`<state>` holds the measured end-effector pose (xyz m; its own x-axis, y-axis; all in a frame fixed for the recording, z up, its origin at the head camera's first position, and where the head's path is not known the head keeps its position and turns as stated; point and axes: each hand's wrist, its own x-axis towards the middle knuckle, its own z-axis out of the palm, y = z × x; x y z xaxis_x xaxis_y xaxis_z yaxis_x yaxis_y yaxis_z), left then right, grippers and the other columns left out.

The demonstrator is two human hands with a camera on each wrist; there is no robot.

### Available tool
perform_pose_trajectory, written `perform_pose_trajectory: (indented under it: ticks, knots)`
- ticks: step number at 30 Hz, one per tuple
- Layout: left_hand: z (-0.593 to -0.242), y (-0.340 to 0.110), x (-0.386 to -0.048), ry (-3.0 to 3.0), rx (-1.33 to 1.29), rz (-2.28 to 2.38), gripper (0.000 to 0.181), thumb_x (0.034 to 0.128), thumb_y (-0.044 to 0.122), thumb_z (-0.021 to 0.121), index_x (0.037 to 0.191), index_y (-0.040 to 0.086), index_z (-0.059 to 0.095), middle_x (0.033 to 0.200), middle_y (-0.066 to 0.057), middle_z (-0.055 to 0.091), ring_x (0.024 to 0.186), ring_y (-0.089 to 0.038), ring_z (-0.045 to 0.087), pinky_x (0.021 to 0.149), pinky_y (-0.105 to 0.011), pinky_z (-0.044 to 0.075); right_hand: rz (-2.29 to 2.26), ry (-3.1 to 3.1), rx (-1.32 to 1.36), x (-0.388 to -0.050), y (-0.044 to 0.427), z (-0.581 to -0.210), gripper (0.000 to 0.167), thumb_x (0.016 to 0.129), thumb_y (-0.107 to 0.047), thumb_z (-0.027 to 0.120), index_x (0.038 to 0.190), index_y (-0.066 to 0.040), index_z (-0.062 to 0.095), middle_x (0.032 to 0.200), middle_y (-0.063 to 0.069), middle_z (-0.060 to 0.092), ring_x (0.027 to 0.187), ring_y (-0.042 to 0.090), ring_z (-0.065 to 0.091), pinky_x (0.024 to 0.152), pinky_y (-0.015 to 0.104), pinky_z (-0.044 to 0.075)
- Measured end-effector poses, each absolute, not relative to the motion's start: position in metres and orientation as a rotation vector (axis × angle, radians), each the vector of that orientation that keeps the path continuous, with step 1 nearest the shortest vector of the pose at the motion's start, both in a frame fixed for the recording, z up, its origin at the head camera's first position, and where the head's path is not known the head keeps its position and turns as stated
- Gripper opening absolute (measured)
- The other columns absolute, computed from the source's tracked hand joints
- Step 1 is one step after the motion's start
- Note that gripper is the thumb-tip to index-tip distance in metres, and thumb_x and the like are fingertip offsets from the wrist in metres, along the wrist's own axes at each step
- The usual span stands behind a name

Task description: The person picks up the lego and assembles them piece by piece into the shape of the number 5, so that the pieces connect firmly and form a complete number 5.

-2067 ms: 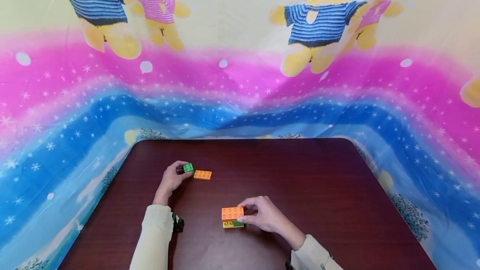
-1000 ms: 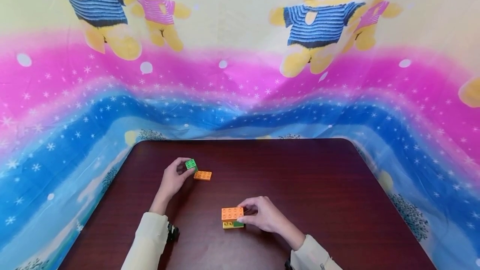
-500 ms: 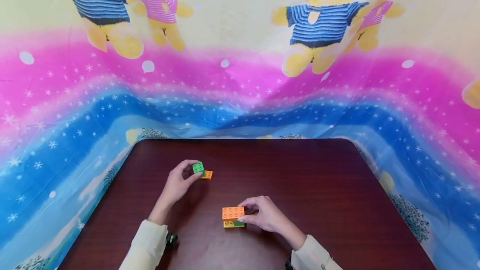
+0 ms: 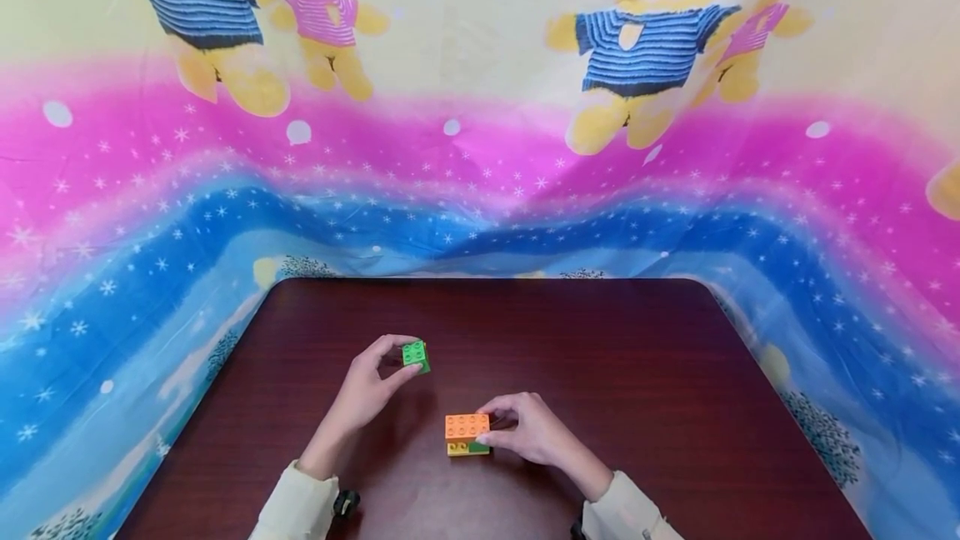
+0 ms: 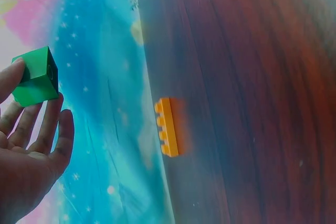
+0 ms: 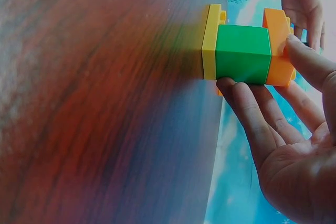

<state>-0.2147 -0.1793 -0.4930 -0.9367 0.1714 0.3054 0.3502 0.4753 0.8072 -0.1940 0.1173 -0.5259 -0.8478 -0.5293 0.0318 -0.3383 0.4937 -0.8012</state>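
Head view: bear-print cloth (image 4: 480,148) backs the brown table (image 4: 585,357).

Fingers (image 5: 48,128) grip grn blk (image 5: 38,85); orng blk (image 5: 169,128) on tbl (image 5: 257,98).

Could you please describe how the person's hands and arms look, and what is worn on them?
The left hand and right hand are ungloved. The left sleeve and right sleeve are cream-coloured and end short of the hands. A small black object sits beside the left sleeve's end; a black sliver shows beside the right one, too little to identify.
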Motion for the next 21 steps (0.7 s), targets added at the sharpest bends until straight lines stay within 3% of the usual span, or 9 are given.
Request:
perform_pose_trajectory:
  ticks: [6,10,16,21]
  knots:
    - [-0.493,-0.17,-0.202,-2.55,-0.491,-1.453,0.04,0.0916,0.018,0.08,0.129,0.02,0.067,0.114,0.006,0.067,0.1,-0.014,0.067,0.088,-0.034,0.06,-1.28,2.517,-0.737,-0.193,0.118,-0.528,0.025,0.086,-0.025,0.086,0.108,-0.016,0.079,0.1,-0.005,0.077,0.088,0.005,0.072,0.079,0.023,0.057]
    - [-0.495,-0.165,-0.194,-2.579,-0.471,-1.479,0.04,0.0914,0.02,0.081,0.129,0.026,0.067,0.113,0.008,0.067,0.1,-0.012,0.067,0.089,-0.03,0.059,-1.285,2.512,-0.747,-0.191,0.119,-0.528,0.026,0.086,-0.026,0.086,0.109,-0.016,0.079,0.099,-0.005,0.077,0.088,0.004,0.071,0.079,0.024,0.057]
    - [-0.496,-0.159,-0.187,-2.545,-0.52,-1.517,0.04,0.0912,0.025,0.081,0.129,0.028,0.067,0.114,0.008,0.067,0.102,-0.016,0.066,0.091,-0.042,0.059,-1.292,2.514,-0.757,-0.195,0.119,-0.528,0.026,0.086,-0.026,0.087,0.109,-0.016,0.079,0.099,-0.005,0.077,0.086,0.003,0.071,0.078,0.022,0.057]
    - [-0.499,-0.157,-0.181,-2.53,-0.55,-1.529,0.038,0.0914,0.025,0.08,0.127,0.029,0.067,0.112,0.01,0.067,0.099,-0.01,0.066,0.089,-0.042,0.06,-1.285,2.515,-0.757,-0.196,0.119,-0.528,0.025,0.086,-0.026,0.086,0.108,-0.017,0.079,0.098,-0.006,0.077,0.088,0.004,0.071,0.079,0.023,0.057]
